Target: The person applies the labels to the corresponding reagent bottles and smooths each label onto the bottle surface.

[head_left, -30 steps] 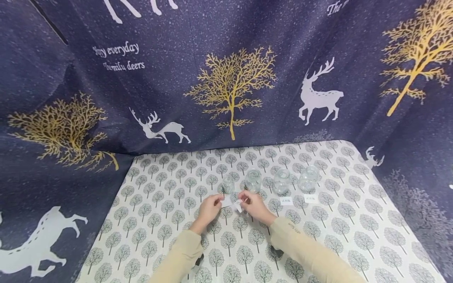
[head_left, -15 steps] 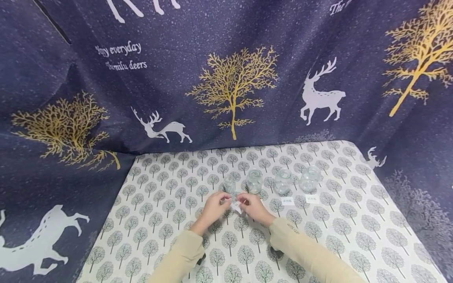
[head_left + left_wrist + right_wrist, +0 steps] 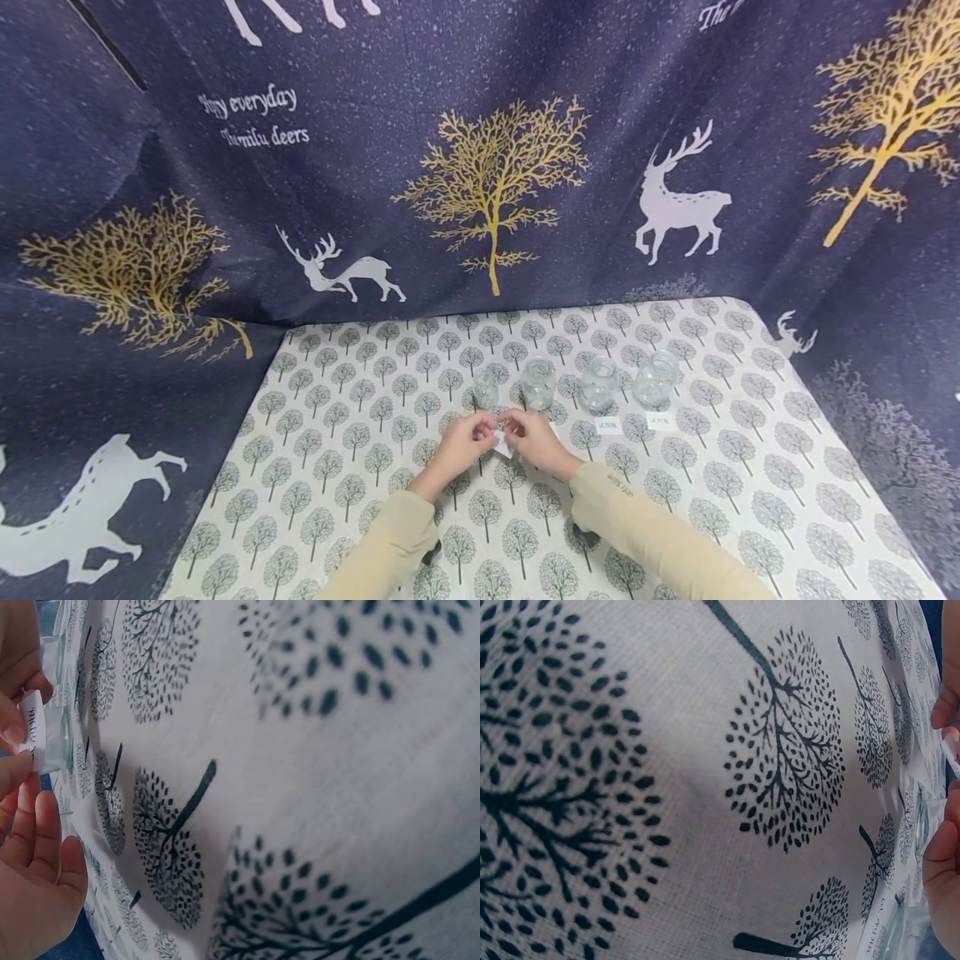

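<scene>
While two beige sleeves (image 3: 652, 517) reach in over the tree-patterned cloth (image 3: 300, 492), the left hand (image 3: 460, 442) and right hand (image 3: 535, 439) meet with fingers drawn in close, both pinching one small paper slip (image 3: 503, 448) held just above the cloth. In the left wrist view it carries dark print and bends slightly, so it should be almost weightless, limp and easy to crease or tear; thin edges and corners look the best hold, with light fingertips, though whether its back is sticky I cannot tell. Just beyond the fingers stands a small jar (image 3: 486, 390), with a wider jar (image 3: 538, 384) to its right and two more jars (image 3: 599, 386) past that, printed cards (image 3: 609, 426) lying in front of those last two. Clear glass probably means smooth, slippery and breakable, best gripped around the body. Behind everything hangs a dark blue curtain (image 3: 337, 192).
</scene>
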`<state>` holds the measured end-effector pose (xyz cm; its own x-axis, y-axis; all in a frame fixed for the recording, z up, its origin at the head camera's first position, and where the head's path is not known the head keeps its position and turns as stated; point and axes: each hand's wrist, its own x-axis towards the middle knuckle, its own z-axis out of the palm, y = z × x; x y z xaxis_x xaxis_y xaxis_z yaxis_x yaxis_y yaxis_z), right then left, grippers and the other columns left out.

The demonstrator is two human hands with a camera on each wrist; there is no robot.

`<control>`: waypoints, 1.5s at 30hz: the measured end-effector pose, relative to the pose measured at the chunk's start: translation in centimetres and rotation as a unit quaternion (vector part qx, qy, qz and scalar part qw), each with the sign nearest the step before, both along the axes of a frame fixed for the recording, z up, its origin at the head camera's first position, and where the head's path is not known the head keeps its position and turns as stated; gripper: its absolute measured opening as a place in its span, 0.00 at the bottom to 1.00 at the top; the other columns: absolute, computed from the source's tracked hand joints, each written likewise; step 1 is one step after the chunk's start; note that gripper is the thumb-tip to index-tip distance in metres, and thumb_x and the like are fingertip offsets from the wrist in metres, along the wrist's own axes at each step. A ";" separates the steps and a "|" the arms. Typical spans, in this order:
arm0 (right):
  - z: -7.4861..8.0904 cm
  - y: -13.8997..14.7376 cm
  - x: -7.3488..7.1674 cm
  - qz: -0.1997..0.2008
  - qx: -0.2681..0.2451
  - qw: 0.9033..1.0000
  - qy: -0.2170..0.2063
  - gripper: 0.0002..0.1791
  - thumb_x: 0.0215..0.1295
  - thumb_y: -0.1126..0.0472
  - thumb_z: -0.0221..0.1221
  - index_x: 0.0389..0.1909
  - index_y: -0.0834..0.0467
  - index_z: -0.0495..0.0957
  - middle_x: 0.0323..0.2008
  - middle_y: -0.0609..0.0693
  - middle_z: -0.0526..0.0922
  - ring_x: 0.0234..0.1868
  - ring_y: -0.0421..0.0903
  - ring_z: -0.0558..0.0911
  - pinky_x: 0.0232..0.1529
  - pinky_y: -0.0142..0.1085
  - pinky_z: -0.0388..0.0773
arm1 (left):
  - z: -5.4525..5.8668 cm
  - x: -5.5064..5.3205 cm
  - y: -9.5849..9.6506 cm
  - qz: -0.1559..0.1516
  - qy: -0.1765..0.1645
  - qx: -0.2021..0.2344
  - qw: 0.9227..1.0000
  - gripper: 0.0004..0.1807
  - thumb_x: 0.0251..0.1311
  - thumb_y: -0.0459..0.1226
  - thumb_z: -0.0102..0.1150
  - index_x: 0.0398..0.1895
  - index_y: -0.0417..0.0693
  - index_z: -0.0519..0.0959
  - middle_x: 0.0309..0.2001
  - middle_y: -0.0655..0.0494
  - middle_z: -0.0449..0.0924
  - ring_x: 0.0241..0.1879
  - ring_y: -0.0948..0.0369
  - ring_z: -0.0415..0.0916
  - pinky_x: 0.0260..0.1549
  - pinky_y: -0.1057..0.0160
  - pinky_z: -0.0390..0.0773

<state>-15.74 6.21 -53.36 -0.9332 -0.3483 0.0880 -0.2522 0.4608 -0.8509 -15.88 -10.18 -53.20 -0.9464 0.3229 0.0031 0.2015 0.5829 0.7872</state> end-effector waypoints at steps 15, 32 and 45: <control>-0.5 -0.2 -1.3 -0.040 -0.029 0.997 -0.060 0.07 0.58 0.67 0.52 0.36 0.65 0.74 0.27 0.57 0.79 0.19 0.39 0.72 0.16 0.27 0.72 | -1.1 -0.6 -0.4 0.083 -0.021 0.067 0.994 0.03 0.54 0.36 0.55 0.31 0.46 0.73 0.27 0.57 0.74 0.27 0.65 0.66 0.28 0.71 0.70; -0.5 -2.3 -3.1 -0.128 0.027 0.991 0.000 0.05 0.54 0.69 0.54 0.33 0.62 0.74 0.28 0.51 0.79 0.28 0.42 0.76 0.27 0.28 0.74 | -1.9 -2.2 0.3 0.171 0.051 0.051 0.983 0.04 0.50 0.35 0.59 0.26 0.46 0.73 0.24 0.54 0.77 0.21 0.67 0.69 0.21 0.73 0.72; 0.0 -3.0 -3.8 -0.145 0.031 0.988 -0.039 0.03 0.56 0.67 0.53 0.31 0.59 0.73 0.29 0.51 0.79 0.25 0.40 0.74 0.25 0.28 0.72 | -1.7 -3.0 0.5 0.211 0.026 0.035 0.977 0.06 0.50 0.39 0.60 0.24 0.48 0.73 0.23 0.54 0.78 0.20 0.66 0.70 0.19 0.72 0.72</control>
